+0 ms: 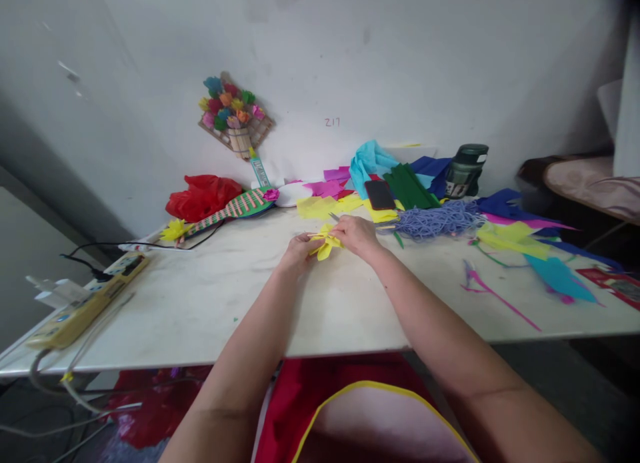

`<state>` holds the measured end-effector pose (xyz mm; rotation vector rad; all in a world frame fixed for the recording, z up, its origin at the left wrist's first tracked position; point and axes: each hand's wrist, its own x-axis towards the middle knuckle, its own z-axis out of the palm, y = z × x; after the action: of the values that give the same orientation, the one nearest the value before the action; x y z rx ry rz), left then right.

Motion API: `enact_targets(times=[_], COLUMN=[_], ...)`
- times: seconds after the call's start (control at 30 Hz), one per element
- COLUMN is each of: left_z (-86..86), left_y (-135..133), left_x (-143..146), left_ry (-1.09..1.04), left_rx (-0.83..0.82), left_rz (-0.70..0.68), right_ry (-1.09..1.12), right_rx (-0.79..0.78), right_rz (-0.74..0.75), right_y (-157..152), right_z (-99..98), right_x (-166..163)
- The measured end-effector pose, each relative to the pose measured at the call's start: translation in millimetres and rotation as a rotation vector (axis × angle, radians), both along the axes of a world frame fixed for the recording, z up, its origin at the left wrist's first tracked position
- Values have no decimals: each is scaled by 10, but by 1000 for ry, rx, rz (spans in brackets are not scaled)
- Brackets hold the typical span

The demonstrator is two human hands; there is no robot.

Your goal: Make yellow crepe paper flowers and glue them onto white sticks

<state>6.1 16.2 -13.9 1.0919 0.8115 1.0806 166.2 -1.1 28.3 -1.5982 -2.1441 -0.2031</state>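
Observation:
Over the middle of the white table (pixel 225 283), my two hands meet at a yellow crepe-paper flower (pixel 326 244) with splayed petals. My left hand (pixel 299 249) is closed on the flower's left side, and a thin pale stick shows by its fingertips. From the right, my right hand (pixel 356 235) pinches the flower's edge near its centre. A small grey pointed tip (pixel 334 216) shows just beyond the right fingers; whether that hand holds it I cannot tell. A phone (pixel 380 195) lies beyond my right hand on yellow paper.
Coloured crepe paper (pixel 413 186) and a heap of purple-blue strands (pixel 435 219) lie at the back right, before a dark green bottle (pixel 466 173). A decorated green guitar shape (pixel 245 204) and red plastic (pixel 203 197) sit back left. A power strip (pixel 90 306) runs along the left edge.

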Motion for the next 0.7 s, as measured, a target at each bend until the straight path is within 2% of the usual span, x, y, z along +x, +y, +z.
enact_targets(times=[0.13, 0.27, 0.47, 0.6, 0.7], left_z=[-1, 21, 54, 39, 12], left_y=[4, 11, 42, 41, 48], left_x=[-14, -32, -33, -60, -89], left_ry=[-54, -63, -55, -6, 52], left_rx=[-7, 0, -147, -65, -33], left_rz=[32, -20, 19, -46, -36], right_ry=[-3, -3, -12, -53, -95], right_rx=[38, 40, 36, 38, 27], right_rz=[19, 31, 57, 104, 119], right_y=[-13, -24, -45, -70, -98], right_z=[3, 13, 20, 34, 56], right_x=[-4, -10, -30, -50, -70])
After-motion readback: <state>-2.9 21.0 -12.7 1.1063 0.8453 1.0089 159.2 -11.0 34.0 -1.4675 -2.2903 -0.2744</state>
